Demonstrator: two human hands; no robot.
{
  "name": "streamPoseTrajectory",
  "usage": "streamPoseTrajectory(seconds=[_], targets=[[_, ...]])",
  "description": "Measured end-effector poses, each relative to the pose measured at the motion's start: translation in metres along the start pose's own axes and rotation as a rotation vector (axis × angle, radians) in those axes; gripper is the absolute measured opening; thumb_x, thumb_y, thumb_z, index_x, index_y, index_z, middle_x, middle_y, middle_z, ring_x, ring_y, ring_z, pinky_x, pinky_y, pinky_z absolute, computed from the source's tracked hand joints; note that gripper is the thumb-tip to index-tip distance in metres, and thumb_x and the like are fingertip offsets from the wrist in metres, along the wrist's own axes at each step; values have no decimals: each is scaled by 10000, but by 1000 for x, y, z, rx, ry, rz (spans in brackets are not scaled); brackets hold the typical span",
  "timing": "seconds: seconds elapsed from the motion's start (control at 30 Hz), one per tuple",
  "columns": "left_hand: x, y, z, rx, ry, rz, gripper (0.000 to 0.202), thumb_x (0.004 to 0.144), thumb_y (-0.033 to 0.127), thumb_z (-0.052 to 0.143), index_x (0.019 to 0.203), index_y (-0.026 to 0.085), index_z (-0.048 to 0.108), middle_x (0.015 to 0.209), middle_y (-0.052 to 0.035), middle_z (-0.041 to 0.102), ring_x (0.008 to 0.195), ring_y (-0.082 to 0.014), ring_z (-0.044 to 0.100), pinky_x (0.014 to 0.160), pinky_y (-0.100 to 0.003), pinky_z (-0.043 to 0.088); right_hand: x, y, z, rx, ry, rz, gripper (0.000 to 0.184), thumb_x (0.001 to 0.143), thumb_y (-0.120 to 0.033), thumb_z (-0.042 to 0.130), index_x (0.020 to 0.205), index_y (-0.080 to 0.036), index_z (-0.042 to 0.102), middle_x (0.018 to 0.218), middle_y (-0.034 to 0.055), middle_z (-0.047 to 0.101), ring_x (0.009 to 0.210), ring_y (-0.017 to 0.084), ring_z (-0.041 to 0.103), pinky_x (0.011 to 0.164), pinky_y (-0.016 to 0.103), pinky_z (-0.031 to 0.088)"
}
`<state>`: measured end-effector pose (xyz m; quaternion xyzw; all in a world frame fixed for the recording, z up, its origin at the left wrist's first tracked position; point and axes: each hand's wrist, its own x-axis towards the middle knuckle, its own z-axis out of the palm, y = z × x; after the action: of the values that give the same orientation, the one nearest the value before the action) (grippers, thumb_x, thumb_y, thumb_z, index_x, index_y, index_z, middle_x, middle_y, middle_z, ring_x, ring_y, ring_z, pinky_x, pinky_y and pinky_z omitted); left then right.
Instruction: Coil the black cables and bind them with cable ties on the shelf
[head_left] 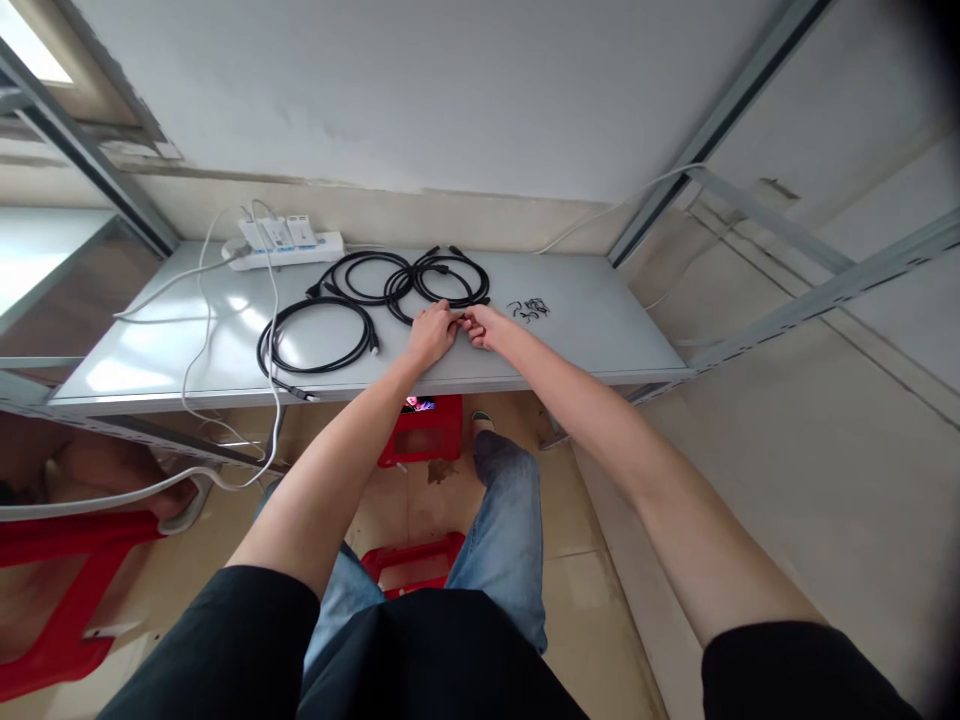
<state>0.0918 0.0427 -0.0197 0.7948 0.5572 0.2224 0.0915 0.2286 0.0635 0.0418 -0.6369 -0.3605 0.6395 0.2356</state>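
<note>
My left hand point(433, 336) is closed on the near edge of a black cable coil point(486, 278) at the front of the grey shelf. Right beside it, my right hand point(481, 326) has its fingertips pinched together close to the left fingertips; whatever is between them is too small to make out. Another looped black cable point(367, 302) lies against this coil on its left. A separate coiled black cable point(322, 370) rests nearer the front edge, with pale-tipped connectors. To the right of my hands is a small scatter of short black ties point(534, 308).
A white power strip point(289, 256) with plugged-in chargers sits at the back left of the grey shelf point(600, 335). White cords point(274, 400) hang over its front edge. Below are red stools point(442, 430), one with a lit screen. Another person's leg point(112, 470) shows at left.
</note>
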Motion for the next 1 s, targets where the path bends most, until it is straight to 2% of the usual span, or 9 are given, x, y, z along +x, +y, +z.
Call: streamPoseTrajectory(seconds=[0.17, 0.33, 0.43, 0.53, 0.63, 0.73, 0.83, 1.0], targets=[[4, -6, 7, -12, 26, 9, 335, 1057, 255, 522, 1200, 245, 825, 1228, -153, 687, 1215, -366, 643, 1040, -475, 494, -1, 17, -4, 15, 49, -171, 328, 1069, -132, 510, 750, -201, 489, 509, -64, 479, 385, 37, 274, 369, 155, 154], [3, -5, 5, -5, 14, 2, 334, 1077, 305, 527, 1217, 250, 825, 1230, -146, 692, 1206, -344, 636, 1041, -449, 504, 3, 20, -15, -176, -50, -278, 308, 1077, -138, 513, 775, -201, 526, 523, -27, 538, 391, 69, 356, 375, 189, 147], [3, -3, 2, 2, 3, -4, 347, 1085, 311, 516, 1228, 247, 826, 1242, -145, 690, 1209, -335, 635, 1042, -441, 508, 7, 19, -27, -421, -80, -372, 324, 1123, -174, 439, 815, -211, 531, 551, -5, 578, 407, 100, 412, 406, 217, 206], [3, -2, 2, 8, 14, -6, 360, 1095, 327, 505, 1236, 250, 827, 1243, -146, 689, 1211, -334, 638, 1038, -437, 510, 11, 17, -37, -801, -29, -563, 301, 1129, -195, 449, 855, -206, 575, 609, 25, 628, 511, 152, 535, 523, 243, 365], [3, -2, 3, 7, 23, -2, 360, 1097, 340, 509, 1235, 244, 828, 1232, -147, 692, 1210, -334, 641, 1032, -431, 510, 11, 16, -45, -1228, 110, -809, 194, 1106, -195, 508, 1014, -178, 679, 877, 122, 755, 806, 252, 698, 714, 307, 467], [3, -2, 3, 3, 8, 0, 361, 1101, 333, 501, 1219, 229, 826, 1237, -150, 691, 1210, -336, 642, 1038, -441, 504, 9, 13, -47, -1547, 188, -900, 221, 1103, -243, 533, 1214, -151, 700, 1124, 217, 771, 1016, 346, 722, 807, 376, 483], [4, -1, 4, -5, 2, -5, 354, 1107, 329, 496, 1177, 210, 822, 1259, -161, 688, 1233, -349, 639, 1058, -462, 492, 10, 6, -47, -1711, 152, -965, 250, 1099, -206, 504, 1208, -121, 712, 1159, 253, 759, 1062, 364, 718, 842, 407, 478], [4, -2, 6, -11, 3, -4, 341, 1101, 296, 489, 1107, 178, 808, 1298, -178, 684, 1273, -368, 624, 1087, -482, 486, 22, -7, -48, -1714, 39, -1117, 232, 1070, -133, 494, 1090, -127, 725, 1142, 233, 745, 1075, 331, 700, 873, 419, 468]])
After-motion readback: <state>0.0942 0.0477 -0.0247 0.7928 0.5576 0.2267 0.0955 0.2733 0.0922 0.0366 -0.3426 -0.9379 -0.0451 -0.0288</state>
